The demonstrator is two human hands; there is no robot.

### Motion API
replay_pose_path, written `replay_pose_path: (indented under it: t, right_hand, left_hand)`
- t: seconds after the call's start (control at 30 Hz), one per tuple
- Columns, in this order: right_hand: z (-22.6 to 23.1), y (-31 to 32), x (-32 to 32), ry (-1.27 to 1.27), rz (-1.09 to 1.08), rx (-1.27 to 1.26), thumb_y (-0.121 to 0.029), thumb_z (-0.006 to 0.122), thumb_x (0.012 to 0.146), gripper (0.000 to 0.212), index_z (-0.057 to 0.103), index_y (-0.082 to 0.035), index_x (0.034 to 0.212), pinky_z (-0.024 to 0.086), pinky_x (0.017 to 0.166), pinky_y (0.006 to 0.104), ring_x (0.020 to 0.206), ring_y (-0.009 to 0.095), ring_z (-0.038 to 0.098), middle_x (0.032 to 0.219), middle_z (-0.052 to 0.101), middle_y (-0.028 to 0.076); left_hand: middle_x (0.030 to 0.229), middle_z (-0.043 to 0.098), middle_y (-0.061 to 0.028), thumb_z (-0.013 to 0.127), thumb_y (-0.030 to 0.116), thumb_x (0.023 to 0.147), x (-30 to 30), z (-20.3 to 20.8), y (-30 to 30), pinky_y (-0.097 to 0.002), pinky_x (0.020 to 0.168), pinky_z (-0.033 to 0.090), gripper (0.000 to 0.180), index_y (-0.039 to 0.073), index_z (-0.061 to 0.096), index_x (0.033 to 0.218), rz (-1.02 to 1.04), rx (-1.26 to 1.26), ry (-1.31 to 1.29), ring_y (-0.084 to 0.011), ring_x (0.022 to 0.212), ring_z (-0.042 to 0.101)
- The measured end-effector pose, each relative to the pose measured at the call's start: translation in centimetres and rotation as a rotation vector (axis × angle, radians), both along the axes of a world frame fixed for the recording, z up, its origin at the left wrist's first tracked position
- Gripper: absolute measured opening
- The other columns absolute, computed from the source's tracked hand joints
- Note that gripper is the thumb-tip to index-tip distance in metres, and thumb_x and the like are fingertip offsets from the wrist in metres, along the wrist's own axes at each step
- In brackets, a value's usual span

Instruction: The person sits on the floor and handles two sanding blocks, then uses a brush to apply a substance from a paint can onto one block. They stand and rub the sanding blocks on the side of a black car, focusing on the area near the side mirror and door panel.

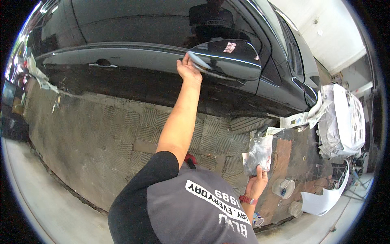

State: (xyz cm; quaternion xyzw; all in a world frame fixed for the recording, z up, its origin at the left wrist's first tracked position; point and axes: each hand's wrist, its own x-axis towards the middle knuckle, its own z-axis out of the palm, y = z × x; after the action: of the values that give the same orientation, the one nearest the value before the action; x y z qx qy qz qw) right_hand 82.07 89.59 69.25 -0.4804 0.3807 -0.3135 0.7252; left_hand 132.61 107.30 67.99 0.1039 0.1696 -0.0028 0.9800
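In the head view, the left hand (189, 71) was at the left end of the black side mirror (231, 60), fingers beside a pale strip (199, 61); whether they gripped it I could not tell. The right hand (256, 184) pinched the grey-smeared sheet (260, 152) at its lower edge, the sheet extending beyond the fingers.

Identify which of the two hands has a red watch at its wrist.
The right hand, which holds the grey sheet; the left hand, at the side mirror, has none.
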Motion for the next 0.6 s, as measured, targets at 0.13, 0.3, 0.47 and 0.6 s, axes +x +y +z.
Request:
replay_pose_path:
  t: [0.13, 0.3, 0.47, 0.6]
  right_hand:
    - [-0.3, 0.6, 0.6, 0.012, 0.072, 0.0, -0.009, 0.072, 0.106, 0.022, 0.07, 0.0, 0.126, 0.055, 0.097, 0.0363, 0.108, 0.017, 0.07, 0.123, 0.075, 0.008]
    - [0.8, 3.7, 3.3, 0.139, 0.225, -0.16, -0.014, 0.074, 0.105, 0.027, 0.071, 0.002, 0.126, 0.052, 0.096, 0.0321, 0.105, 0.014, 0.067, 0.122, 0.074, 0.005]
    - [0.6, 6.7, 6.4, 0.283, 0.38, -0.384, -0.015, 0.076, 0.103, 0.026, 0.075, 0.003, 0.122, 0.05, 0.088, 0.03, 0.098, 0.013, 0.063, 0.112, 0.074, 0.002]
    - [2.4, 9.4, 9.1, 0.423, 0.554, -0.399, -0.013, 0.08, 0.099, 0.024, 0.076, 0.003, 0.117, 0.049, 0.084, 0.0276, 0.089, 0.012, 0.062, 0.101, 0.071, -0.001]
  left_hand:
    - [0.17, 0.046, -0.0184, 0.035, 0.06, 0.115, -4.7, -2.2, 1.3, -0.0471, 0.132, 0.026, 0.073, 0.005, 0.043, 0.163, -0.053, 0.123, -0.061, -0.0322, 0.161, 0.037]
    - [0.122, 0.076, -0.0041, 0.056, 0.059, 0.111, -19.3, -7.2, 2.5, -0.0355, 0.092, 0.061, 0.057, 0.013, 0.061, 0.144, -0.764, 0.336, -0.114, -0.0177, 0.104, 0.074]
    - [0.137, 0.068, -0.0037, 0.071, 0.027, 0.109, -29.0, -6.2, 5.4, -0.0387, 0.106, 0.059, 0.047, 0.012, 0.055, 0.151, -1.242, 0.192, -0.17, -0.0153, 0.119, 0.069]
    - [0.128, 0.074, -0.0002, 0.072, 0.02, 0.108, -30.4, -6.6, 7.1, -0.0393, 0.105, 0.059, 0.03, 0.011, 0.068, 0.137, -0.995, 0.355, -0.231, -0.0134, 0.116, 0.07]
